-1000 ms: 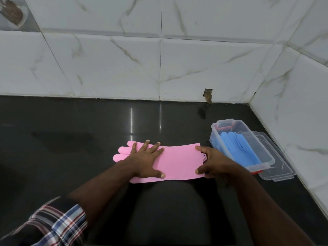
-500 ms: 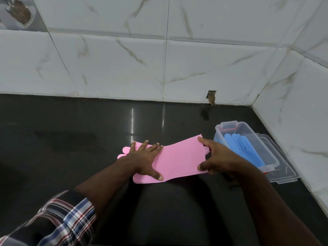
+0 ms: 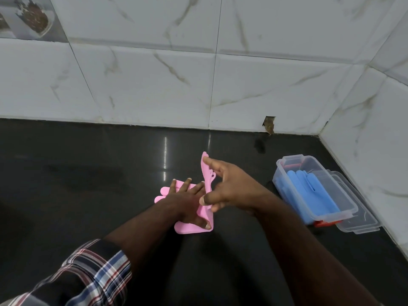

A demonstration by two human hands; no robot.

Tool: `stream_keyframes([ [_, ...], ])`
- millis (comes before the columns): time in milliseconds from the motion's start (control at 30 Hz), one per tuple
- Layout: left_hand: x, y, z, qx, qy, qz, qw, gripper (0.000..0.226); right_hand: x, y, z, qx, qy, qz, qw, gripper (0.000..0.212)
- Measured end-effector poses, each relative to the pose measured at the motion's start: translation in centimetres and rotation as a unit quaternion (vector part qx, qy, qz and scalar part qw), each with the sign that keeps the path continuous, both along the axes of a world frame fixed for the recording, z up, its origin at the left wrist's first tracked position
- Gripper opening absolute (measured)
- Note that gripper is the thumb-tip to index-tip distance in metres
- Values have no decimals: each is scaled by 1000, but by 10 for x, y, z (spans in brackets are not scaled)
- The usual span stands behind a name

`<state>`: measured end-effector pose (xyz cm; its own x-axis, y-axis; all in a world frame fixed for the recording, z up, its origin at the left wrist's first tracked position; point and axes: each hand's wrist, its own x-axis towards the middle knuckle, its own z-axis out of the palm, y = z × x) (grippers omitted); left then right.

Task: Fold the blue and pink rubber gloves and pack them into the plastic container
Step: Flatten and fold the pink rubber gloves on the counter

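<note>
Left hand [image 3: 187, 202] lies flat, fingers straight and spread, pressing down on the pink glove [image 3: 194, 226], which rests on the black countertop [image 3: 88, 173]. The glove's finger end projects beyond this hand's fingertips on the far-left side; its folded lower edge shows beneath the thumb, toward the person.

Right hand [image 3: 229, 188] pinches the glove's raised cuff end between thumb and fingers. This part stands nearly upright on edge, just to the left of the right palm and directly above the left hand's knuckles, its scalloped tip reaching past the right index fingertip toward the wall. The two hands nearly touch at the fold.

To the right of the right hand, well apart from it, stands the clear plastic container [image 3: 344, 212], open, with the blue glove [image 3: 309, 191] lying lengthwise inside. The container's lid [image 3: 362, 224] lies just beside it on the far right, against the tiled wall [image 3: 364, 140]. A plaid sleeve [image 3: 88, 277] covers the left forearm.
</note>
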<state>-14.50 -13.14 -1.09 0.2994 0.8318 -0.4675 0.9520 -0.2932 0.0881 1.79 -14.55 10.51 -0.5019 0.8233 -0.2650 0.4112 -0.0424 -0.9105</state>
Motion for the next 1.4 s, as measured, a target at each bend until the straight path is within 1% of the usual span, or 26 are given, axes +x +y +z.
stream_keyframes([
  [100,1,-4,9,-17,-6,2,1000,107,-15,0,-5,-7,-8,4,1000,108],
  [200,-1,-4,12,-20,-45,9,999,104,-18,0,-2,4,-40,-3,999,107],
  [267,-6,0,17,-11,-110,24,994,90,-17,1,-1,10,-53,-8,999,108],
  [300,-10,2,21,6,-166,43,985,78,-16,2,-2,10,-57,-11,998,108],
  [333,-14,3,26,37,-237,73,968,64,-16,2,-2,9,-64,-14,998,109],
  [367,-18,3,33,75,-312,118,940,48,-17,2,-3,10,-75,-16,997,109],
  [400,-22,1,41,105,-378,175,903,34,-19,2,-3,12,-90,-17,996,110],
  [433,-26,-3,50,110,-439,233,861,24,-21,2,-3,14,-105,-16,994,111],
  [467,-30,-8,60,88,-492,277,821,16,-24,2,-2,17,-118,-14,993,112],
  [500,-33,-12,67,43,-532,299,791,14,-26,2,-2,23,-129,-12,991,113],
  [533,-35,-17,74,-12,-557,300,774,17,-29,1,-1,29,-137,-10,990,113],
  [567,-36,-22,79,-59,-570,291,766,21,-31,1,0,34,-143,-8,989,112],
  [600,-35,-27,84,-91,-577,282,761,23,-34,1,1,36,-145,-6,989,112],
  [667,-30,-31,88,-117,-589,275,750,18,-41,0,3,38,-145,-1,989,110],
  [700,-28,-31,88,-112,-589,279,750,14,-44,0,3,42,-148,2,988,110],
  [767,-25,-30,86,-71,-573,292,763,9,-48,0,1,52,-158,13,986,112],
  [833,-30,-28,79,-32,-556,298,775,10,-49,0,-3,57,-149,41,986,112],
  [900,-38,-28,72,-27,-556,312,770,14,-44,1,-7,59,-106,45,992,102],
  [967,-49,-29,61,-29,-561,340,754,16,-34,4,-19,105,-77,-27,991,80],
  [1000,-56,-31,55,-22,-552,356,753,17,-27,7,-29,142,-101,-81,981,67],
  [1033,-62,-32,47,-15,-538,370,757,17,-22,9,-40,171,-143,-130,966,57],
  [1067,-67,-33,39,-9,-525,380,761,18,-17,10,-54,182,-182,-164,952,51],
  [1100,-71,-35,33,-7,-516,388,764,18,-15,8,-69,179,-208,-175,945,48],
  [1167,-76,-37,23,0,-507,407,760,21,-18,0,-96,176,-244,-144,943,49],
  [1233,-77,-38,16,11,-493,422,760,23,-25,-10,-117,178,-274,-103,939,54],
  [1400,-74,-38,7,43,-463,444,766,21,-42,-18,-141,186,-320,-93,924,61],
])
